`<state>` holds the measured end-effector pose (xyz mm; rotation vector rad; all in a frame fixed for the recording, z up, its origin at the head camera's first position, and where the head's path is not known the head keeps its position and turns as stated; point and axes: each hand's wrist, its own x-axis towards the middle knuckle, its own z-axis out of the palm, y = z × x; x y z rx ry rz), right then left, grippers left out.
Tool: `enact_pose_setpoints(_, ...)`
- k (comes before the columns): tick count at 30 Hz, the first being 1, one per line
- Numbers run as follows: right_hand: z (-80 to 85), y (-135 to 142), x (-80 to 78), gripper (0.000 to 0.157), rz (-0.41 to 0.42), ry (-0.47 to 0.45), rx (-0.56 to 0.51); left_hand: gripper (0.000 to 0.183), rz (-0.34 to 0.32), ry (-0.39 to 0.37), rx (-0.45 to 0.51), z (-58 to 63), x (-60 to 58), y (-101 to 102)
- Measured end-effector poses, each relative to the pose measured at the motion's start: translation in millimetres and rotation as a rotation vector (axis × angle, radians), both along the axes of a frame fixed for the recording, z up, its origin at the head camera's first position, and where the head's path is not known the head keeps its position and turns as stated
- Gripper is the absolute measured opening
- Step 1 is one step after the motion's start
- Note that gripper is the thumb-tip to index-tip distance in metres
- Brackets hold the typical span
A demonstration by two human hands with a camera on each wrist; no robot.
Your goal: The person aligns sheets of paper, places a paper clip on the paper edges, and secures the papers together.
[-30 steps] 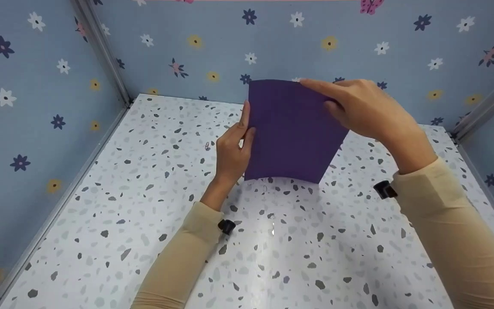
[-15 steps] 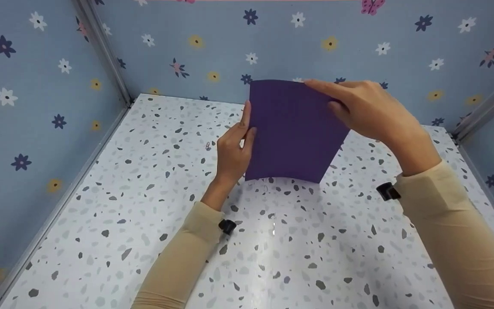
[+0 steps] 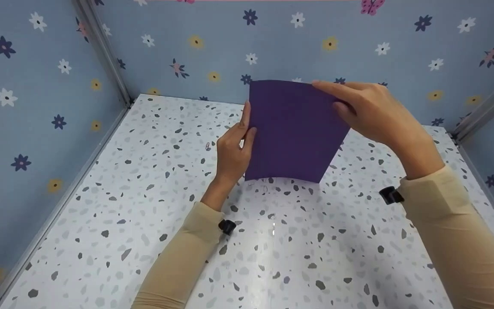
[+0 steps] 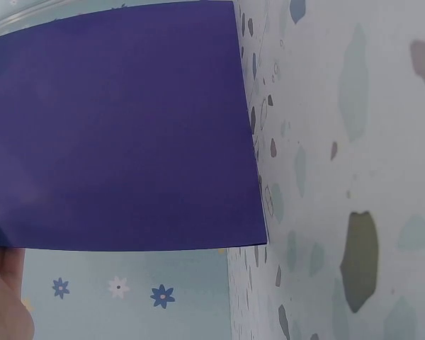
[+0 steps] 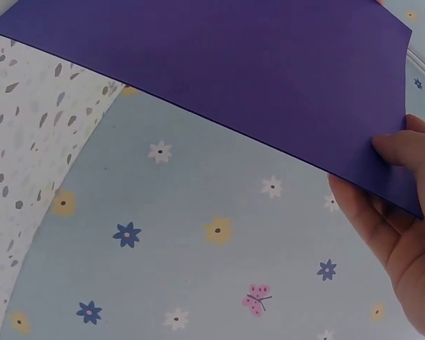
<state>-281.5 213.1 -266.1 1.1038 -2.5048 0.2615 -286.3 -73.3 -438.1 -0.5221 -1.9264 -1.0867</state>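
Observation:
A purple sheet [image 3: 292,128], paper or thin card, stands upright over the tabletop, bowed slightly along its lower edge. My left hand [image 3: 233,150] pinches its left edge between thumb and fingers. At the upper right corner my right hand [image 3: 373,109] holds the sheet, its index finger lying along the top edge. In the right wrist view the thumb [image 5: 397,147] presses the face while the other fingers sit behind. The left wrist view shows the sheet's bottom edge at or just above the table; I cannot tell if they touch.
A small paper clip [image 3: 207,146] lies on the speckled white table [image 3: 165,257], left of the left hand. Thin wire outlines, seemingly more clips [image 4: 263,115], lie by the sheet's lower edge. Blue flowered panels [image 3: 281,38] enclose the table at the back and sides.
My right hand has slid a little to the right and down along the sheet's top edge. The left hand and the sheet have stayed almost still.

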Motion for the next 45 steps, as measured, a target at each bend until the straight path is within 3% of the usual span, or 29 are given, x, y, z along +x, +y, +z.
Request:
enact_pose_setpoints(14,-7.5,5,-3.0,0.055,0.061,0.041,-0.084,0.050,0.005,0.017,-0.005,-1.6,-1.8,0)
enact_pose_setpoints(22,-13.9,9,-3.0,0.053,0.063,0.051,-0.137,0.050,0.009,0.008,-0.005,-2.1,-2.3,-1)
enact_pose_setpoints(33,-22.0,14,-2.1,0.051,0.004,0.027,-0.209,0.049,0.006,0.020,-0.008,-3.2,-1.4,0)
enact_pose_setpoints(45,-30.1,18,-4.7,0.045,0.032,0.114,-0.245,0.050,0.007,0.024,-0.009,-2.6,-2.0,-1)
